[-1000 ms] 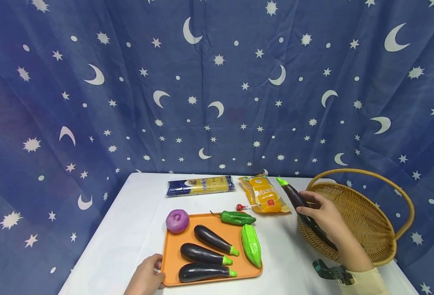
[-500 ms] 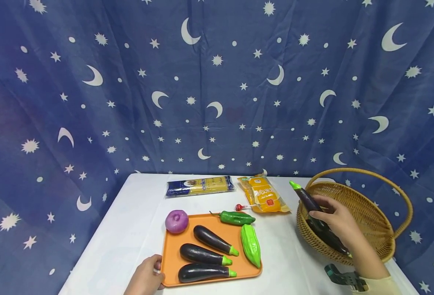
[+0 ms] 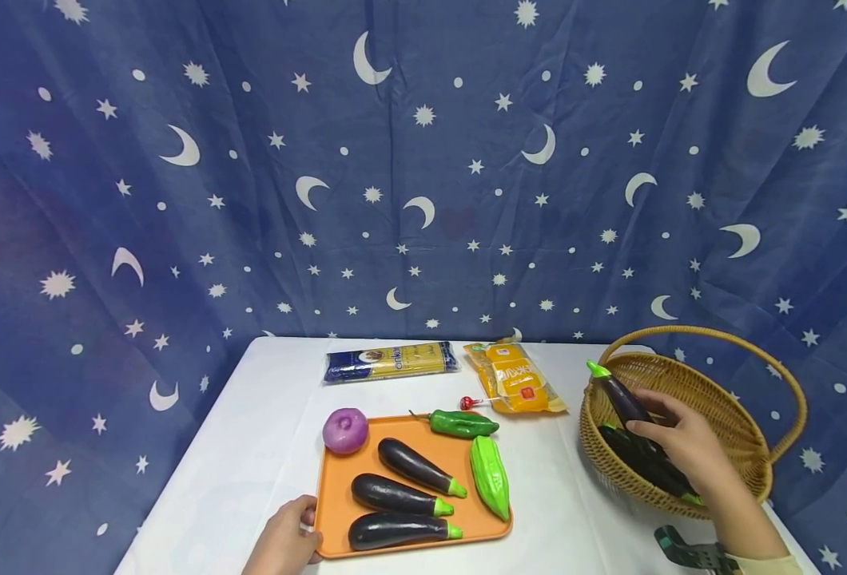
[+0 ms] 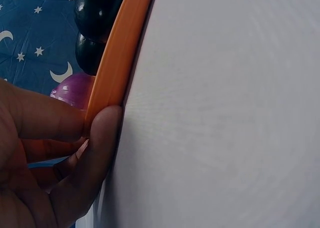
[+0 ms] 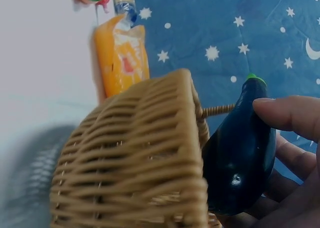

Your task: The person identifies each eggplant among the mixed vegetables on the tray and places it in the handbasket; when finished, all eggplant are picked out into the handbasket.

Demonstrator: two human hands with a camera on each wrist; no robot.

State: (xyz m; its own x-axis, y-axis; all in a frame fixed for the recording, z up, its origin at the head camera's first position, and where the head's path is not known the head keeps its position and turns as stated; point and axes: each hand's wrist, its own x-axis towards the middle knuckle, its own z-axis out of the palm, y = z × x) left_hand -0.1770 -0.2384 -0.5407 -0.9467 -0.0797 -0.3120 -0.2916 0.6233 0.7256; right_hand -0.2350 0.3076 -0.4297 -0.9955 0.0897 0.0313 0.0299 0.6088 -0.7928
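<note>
My right hand (image 3: 685, 439) grips a dark eggplant (image 3: 623, 399) with a green stem end, tilted over the wicker basket (image 3: 725, 415). In the right wrist view, the thumb presses the eggplant (image 5: 240, 148) beside the basket's rim (image 5: 192, 138). Beneath the held one, dark eggplant (image 3: 639, 461) shows inside the basket, partly covered by it. My left hand (image 3: 284, 533) pinches the left edge of the orange tray (image 3: 337, 487); in the left wrist view thumb and finger meet at the tray's rim (image 4: 112, 72). Three eggplants (image 3: 402, 495) lie on the tray.
The tray also bears a purple onion (image 3: 346, 431), a green pepper (image 3: 464, 424) and a light green bitter melon-like vegetable (image 3: 491, 479). Behind it lie a blue-yellow pasta packet (image 3: 392, 362), a red lollipop (image 3: 469, 402) and an orange bag (image 3: 518, 379). The basket's handle (image 3: 725, 337) arches upward.
My right hand has carried the eggplant to the right and slightly down, from the basket's left rim to over its inside. The left hand and the tray have stayed in place.
</note>
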